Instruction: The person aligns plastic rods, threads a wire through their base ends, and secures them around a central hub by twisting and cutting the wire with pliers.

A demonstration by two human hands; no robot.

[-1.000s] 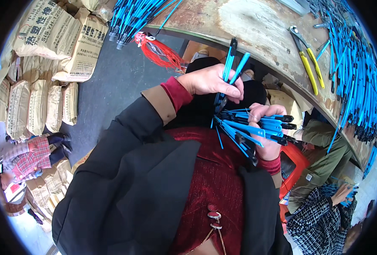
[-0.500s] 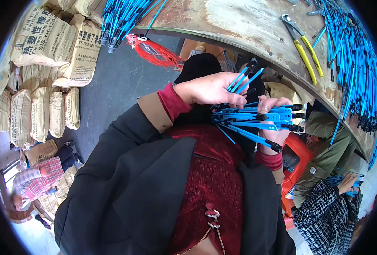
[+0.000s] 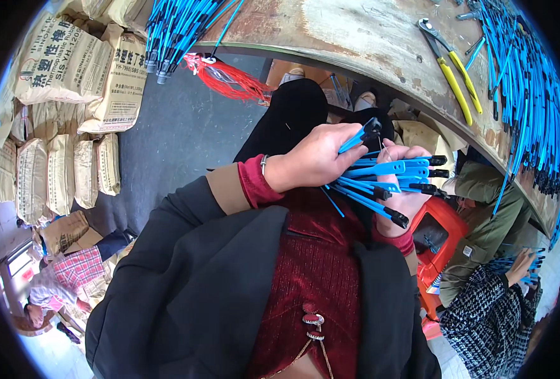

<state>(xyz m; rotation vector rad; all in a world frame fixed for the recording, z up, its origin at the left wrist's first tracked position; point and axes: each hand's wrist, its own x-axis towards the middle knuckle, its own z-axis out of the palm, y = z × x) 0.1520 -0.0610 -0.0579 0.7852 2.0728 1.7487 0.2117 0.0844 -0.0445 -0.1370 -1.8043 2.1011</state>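
My left hand (image 3: 323, 153) is closed round a few thin blue rods (image 3: 351, 140) with black ends, held in front of my lap. Beside it, my right hand (image 3: 405, 201) grips a larger fanned bundle of blue rods (image 3: 369, 201). Several black caps stick out on the bundle's right side, and some rods have flat blue tabs with small holes. The black ends in my left hand are close to my right fingertips. A fine thread-like line shows between them. Where the two sets of rods overlap, my left hand partly hides the bundle.
A worn wooden table (image 3: 356, 38) curves across the top. On it lie yellow-handled pliers (image 3: 458, 82) and blue rod piles (image 3: 529, 114) (image 3: 179, 31). Red strands (image 3: 229, 81) hang at its edge. Paper sacks (image 3: 65, 63) stand left; a red stool (image 3: 441, 234) and a co-worker's hand (image 3: 520, 268) are right.
My left hand has moved down and nearer the right hand, with its rods now turned so that their black ends meet my right fingertips. The bundle has shifted slightly.
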